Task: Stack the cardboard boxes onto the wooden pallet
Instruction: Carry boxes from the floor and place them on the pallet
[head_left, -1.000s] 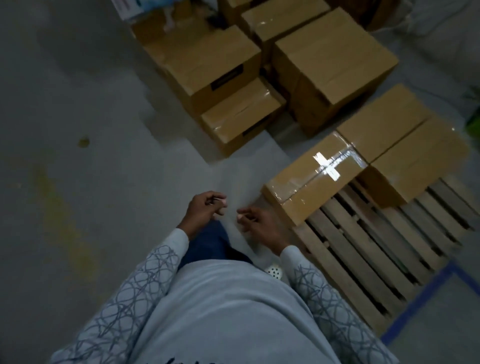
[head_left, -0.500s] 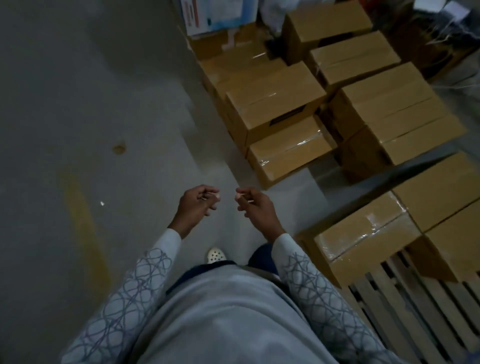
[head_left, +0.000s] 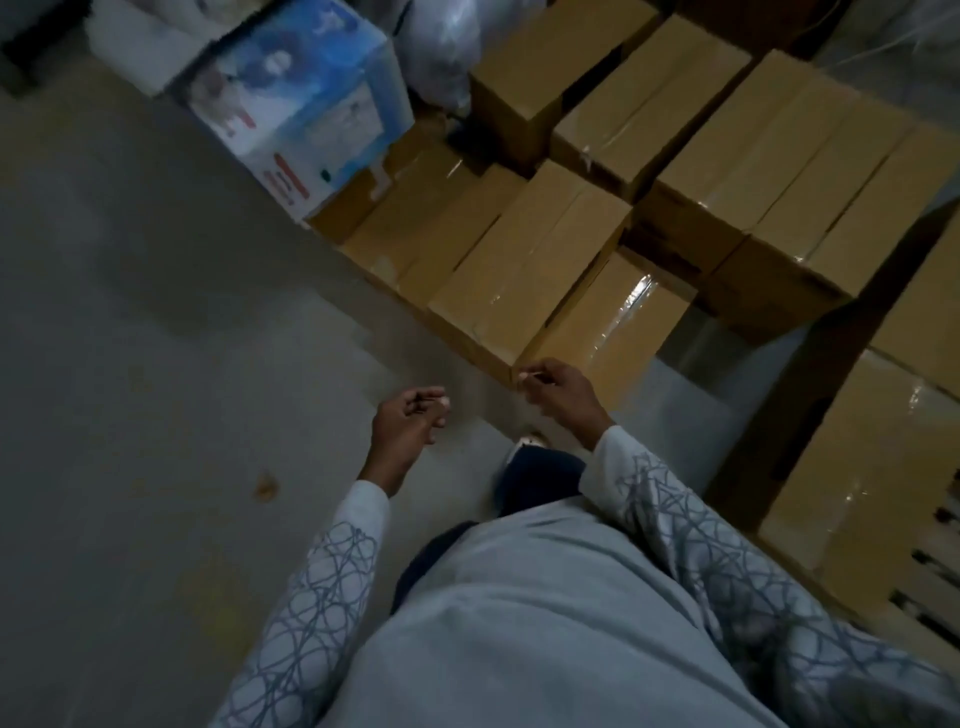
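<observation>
Loosely curled, empty fingers on left hand (head_left: 410, 422) and right hand (head_left: 560, 396), near small brown taped cardboard box (head_left: 610, 322) on grey floor (head_left: 156, 364). Likely to slip on glossy tape or snag neighbouring brown boxes (head_left: 524, 260); slatted wooden pallet (head_left: 940, 584) at right.

Dim light falls on a stained grey concrete floor (head_left: 156, 364).

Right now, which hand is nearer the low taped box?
Right. The right hand is at the near corner of the box; the left hand is over the floor, left of it.
</observation>
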